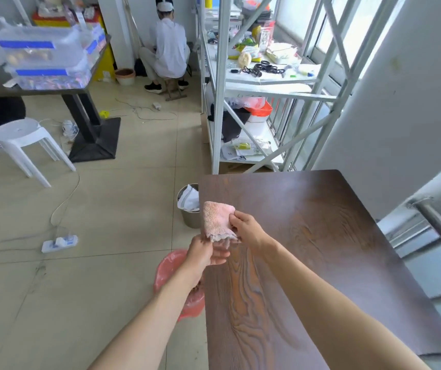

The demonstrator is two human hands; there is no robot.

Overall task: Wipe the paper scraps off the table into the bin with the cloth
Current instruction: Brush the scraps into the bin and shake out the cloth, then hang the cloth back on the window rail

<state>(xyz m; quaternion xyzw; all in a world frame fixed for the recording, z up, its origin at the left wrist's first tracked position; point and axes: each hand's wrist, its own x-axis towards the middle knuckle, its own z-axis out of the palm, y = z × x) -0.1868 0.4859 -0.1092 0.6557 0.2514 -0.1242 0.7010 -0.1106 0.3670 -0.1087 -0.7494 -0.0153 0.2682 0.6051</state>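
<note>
1. Far to the left of my grip, across the tiled floor, I see a white plastic stool (27, 140) and, nearer, a white power strip (59, 243) with its cable trailing away.
2. Directly below and left of my grip sits the bin lined with a pink bag (170, 268), on the floor just beside the table edge; my left forearm crosses over most of it, so I cannot see what lies inside.
3. My left hand (206, 253) is at the table's left edge, fingers curled shut on the lower hem of the pink cloth (216, 218), pinching it from underneath.
4. The pink cloth hangs folded between my two hands, lifted off the table top, its upper part standing above my grip and its lower fringe gathered in the left hand.
5. Just above and left of the cloth, a small metal bucket (188, 209) stands on the floor against the table edge, with white paper or plastic stuffed in it.
6. My right hand (246, 227) pinches the right edge of the cloth, thumb and fingers clamped on the fabric, touching the left hand's fingertips below.
7. To the right of my grip spreads the dark wooden table (334, 249); I can make out no paper scraps on its visible surface.
8. Beyond it, up and right, white metal shelving (256, 84) holds mixed clutter.
</note>
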